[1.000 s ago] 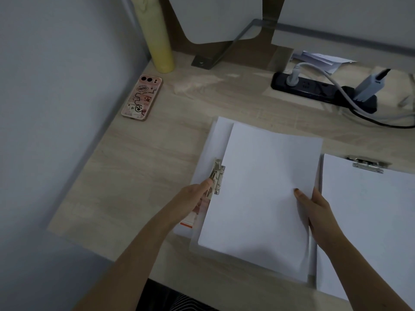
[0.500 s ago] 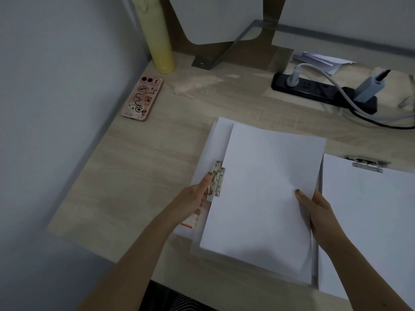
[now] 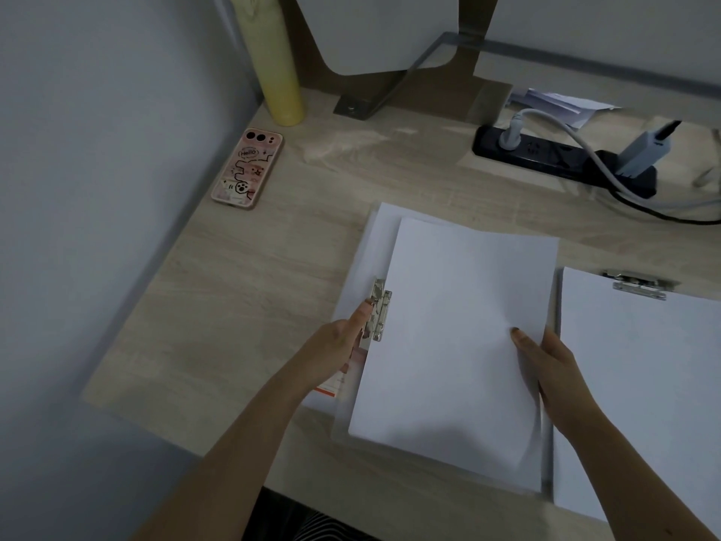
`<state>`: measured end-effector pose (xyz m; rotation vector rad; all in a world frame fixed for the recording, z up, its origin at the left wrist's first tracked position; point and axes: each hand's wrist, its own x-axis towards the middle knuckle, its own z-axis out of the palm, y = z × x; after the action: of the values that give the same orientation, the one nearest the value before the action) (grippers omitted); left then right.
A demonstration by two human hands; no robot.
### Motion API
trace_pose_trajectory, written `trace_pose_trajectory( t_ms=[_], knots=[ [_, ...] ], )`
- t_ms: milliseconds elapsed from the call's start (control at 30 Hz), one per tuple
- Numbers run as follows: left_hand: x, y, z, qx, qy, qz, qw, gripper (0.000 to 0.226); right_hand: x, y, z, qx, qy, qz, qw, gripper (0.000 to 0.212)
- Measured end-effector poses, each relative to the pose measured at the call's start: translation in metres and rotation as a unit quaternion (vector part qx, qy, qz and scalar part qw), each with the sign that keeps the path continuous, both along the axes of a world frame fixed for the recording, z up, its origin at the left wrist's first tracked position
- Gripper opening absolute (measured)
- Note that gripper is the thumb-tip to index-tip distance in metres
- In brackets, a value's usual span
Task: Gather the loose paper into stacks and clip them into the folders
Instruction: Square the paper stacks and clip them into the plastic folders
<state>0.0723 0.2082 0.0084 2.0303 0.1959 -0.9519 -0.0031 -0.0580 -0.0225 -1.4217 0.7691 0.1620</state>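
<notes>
A stack of white paper (image 3: 456,337) lies on a translucent folder (image 3: 372,244) in the middle of the wooden desk. The folder's metal clip (image 3: 378,310) stands at the stack's left edge. My left hand (image 3: 343,341) holds that clip, thumb pressed against its lever. My right hand (image 3: 546,361) grips the right edge of the paper stack, thumb on top, fingers hidden under it. The stack's lower right corner bows upward. A second folder (image 3: 640,384) with paper under its own clip (image 3: 640,285) lies to the right.
A pink phone (image 3: 247,169) lies at the left of the desk (image 3: 242,306), a yellow bottle (image 3: 279,72) behind it. A black power strip (image 3: 562,158) with plugs and cables sits at the back right, next to folded papers (image 3: 554,103). A grey wall borders the left.
The paper stack has shifted slightly right and up under my right hand. My left hand stays on the clip.
</notes>
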Motion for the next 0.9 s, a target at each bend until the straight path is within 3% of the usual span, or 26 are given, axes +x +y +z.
trace_pose_trajectory(
  t_ms=[100,200,300,433,533,767,833,900],
  knots=[
    [-0.003,0.001,0.004,-0.021,0.001,0.004,1.000,0.054,0.000,0.001,0.000,-0.010,0.004,0.007,1.000,0.035],
    [-0.008,0.003,0.000,-0.040,0.010,-0.009,0.999,0.043,0.000,0.001,-0.001,-0.018,0.012,0.005,1.000,0.031],
    [-0.015,0.001,-0.010,-0.065,0.017,0.056,0.996,0.031,-0.001,0.001,-0.003,-0.032,0.020,0.001,0.999,0.033],
    [-0.026,-0.006,-0.017,-0.090,-0.038,0.135,0.986,0.012,-0.001,0.002,-0.004,-0.035,0.026,-0.002,0.999,0.043],
    [-0.033,-0.010,-0.021,-0.098,-0.062,0.167,0.979,0.008,0.000,0.000,-0.006,-0.033,0.030,0.000,0.999,0.038],
    [-0.027,0.001,-0.023,-0.113,-0.070,0.126,0.983,0.010,0.000,0.000,-0.007,-0.042,0.039,0.002,0.998,0.037],
    [-0.024,0.006,-0.026,-0.110,-0.068,0.107,0.986,0.024,0.004,0.004,-0.005,-0.081,0.050,0.003,0.995,0.037],
    [-0.023,0.008,-0.027,-0.106,-0.073,0.093,0.987,0.022,0.009,0.010,-0.003,-0.165,0.077,-0.016,0.983,0.044]
  ],
)
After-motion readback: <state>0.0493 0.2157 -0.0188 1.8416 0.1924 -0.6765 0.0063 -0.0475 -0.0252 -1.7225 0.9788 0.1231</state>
